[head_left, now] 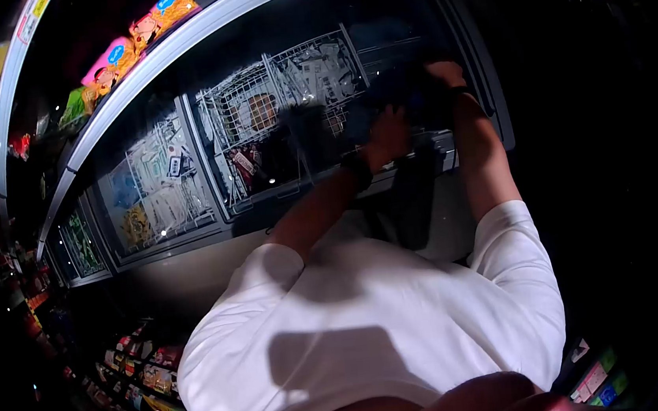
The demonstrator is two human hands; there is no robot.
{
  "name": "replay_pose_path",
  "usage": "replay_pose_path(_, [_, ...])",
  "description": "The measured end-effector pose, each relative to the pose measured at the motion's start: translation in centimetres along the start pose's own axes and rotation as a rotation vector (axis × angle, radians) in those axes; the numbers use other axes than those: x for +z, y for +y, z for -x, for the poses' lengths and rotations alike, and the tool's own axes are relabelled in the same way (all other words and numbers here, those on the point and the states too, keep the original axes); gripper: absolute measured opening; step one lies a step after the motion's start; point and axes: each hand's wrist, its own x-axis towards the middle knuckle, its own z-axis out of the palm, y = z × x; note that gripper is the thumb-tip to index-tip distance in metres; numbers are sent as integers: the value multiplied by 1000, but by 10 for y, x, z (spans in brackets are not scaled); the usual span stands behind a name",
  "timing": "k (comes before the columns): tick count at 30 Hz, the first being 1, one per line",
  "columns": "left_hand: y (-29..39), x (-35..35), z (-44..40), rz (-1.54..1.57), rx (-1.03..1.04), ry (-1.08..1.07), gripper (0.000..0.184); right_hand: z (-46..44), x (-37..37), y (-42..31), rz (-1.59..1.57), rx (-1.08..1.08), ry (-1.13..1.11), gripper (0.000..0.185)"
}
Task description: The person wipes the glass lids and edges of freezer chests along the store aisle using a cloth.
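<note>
A dark, soft-looking fabric-like thing (397,92) lies on top of the freezer chest; its exact kind is lost in shadow. My left hand (388,135), with a dark band at the wrist, is at its near side, fingers bent against it. At its far right side my right hand (445,74) is closed, its fingertips hidden; a thin dark band circles that wrist too. A long dark strip (421,200) hangs below my hands over the chest's front.
The freezer chest (216,230) runs leftward under glass, with wire baskets (244,107) of packaged goods inside. Snack bags (161,19) line a shelf with a pale edge (149,64) above it. More packets (159,376) stand low at left, and others (595,378) at lower right. Surroundings are very dark.
</note>
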Motion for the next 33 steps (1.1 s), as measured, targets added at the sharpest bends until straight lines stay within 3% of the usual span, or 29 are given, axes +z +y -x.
replay_pose_path(3, [3, -4, 25, -223, 115, -24, 36, -5, 20, 22, 86, -145, -135, 54])
replay_pose_path(5, [-8, 2, 43, -202, 73, 18, 41, 10, 31, 18, 94, -127, -117, 51])
replay_pose_path(7, [-20, 4, 69, 67, -48, 2, 50, 39, 41, 1, 130, -88, -48, 46])
replay_pose_path(9, [-36, 42, 93, 44, -106, 113, 47, 62, 57, -3, 273, -500, -104, 42])
replay_pose_path(11, [-43, 30, 130, 140, -176, -29, 33, 72, 91, -11, 342, -389, -300, 42])
replay_pose_path(12, [-46, 30, 146, 40, -165, -115, 26, 107, 85, -47, 443, -354, -396, 46])
replay_pose_path(13, [-51, 29, 163, -55, -156, -202, 21, 128, 97, -55, 488, -452, -400, 49])
replay_pose_path(14, [-56, 28, 187, -143, -153, -75, 26, 146, 110, -60, 533, -552, -399, 52])
replay_pose_path(15, [-64, 52, 194, -138, -192, 54, 25, 135, 133, -34, 497, -793, -329, 54])
replay_pose_path(17, [-73, 28, 235, -217, -343, 61, 25, 194, 130, -101, 325, -368, -477, 53])
replay_pose_path(18, [-88, 25, 248, -183, -356, -12, 26, 198, 132, -118, 348, -382, -519, 51])
replay_pose_path(19, [-100, 18, 267, -161, -373, -22, 26, 138, 180, -80, 429, -744, -557, 49])
replay_pose_path(21, [-125, 18, 302, -140, -474, -20, 28, 30, 270, -12, 569, -1556, -347, 46])
replay_pose_path(23, [-147, 13, 338, -146, -618, 14, 30, 71, 291, -83, 293, -1014, -498, 52])
replay_pose_path(24, [-168, 16, 345, -137, -651, -89, 29, 108, 296, -123, 151, -730, -553, 57])
replay_pose_path(25, [-181, 17, 367, -285, -681, 34, 26, 174, 273, -197, 231, -715, -548, 48])
replay_pose_path(26, [-193, 18, 382, -288, -737, 65, 25, 264, 236, -266, 226, -762, -475, 54])
replay_pose_path(27, [-214, 23, 393, -287, -688, -48, 27, 269, 255, -282, 232, -785, -406, 61])
replay_pose_path(28, [-243, 38, 395, -199, -793, -111, 31, 262, 277, -295, 377, -819, -357, 67])
replay_pose_path(29, [-239, -4, 428, -117, -782, -153, 37, 292, 276, -327, 471, -792, -317, 67])
replay_pose_path(30, [-253, -2, 435, -185, -842, -211, 42, 324, 273, -360, 597, -829, -295, 66])
replay_pose_path(31, [-262, -20, 460, -50, -849, -291, 45, 338, 286, -378, 600, -806, -248, 66])
replay_pose_path(33, [-283, -19, 492, -23, -1012, -351, 40, 363, 307, -408, 598, -779, -202, 65])
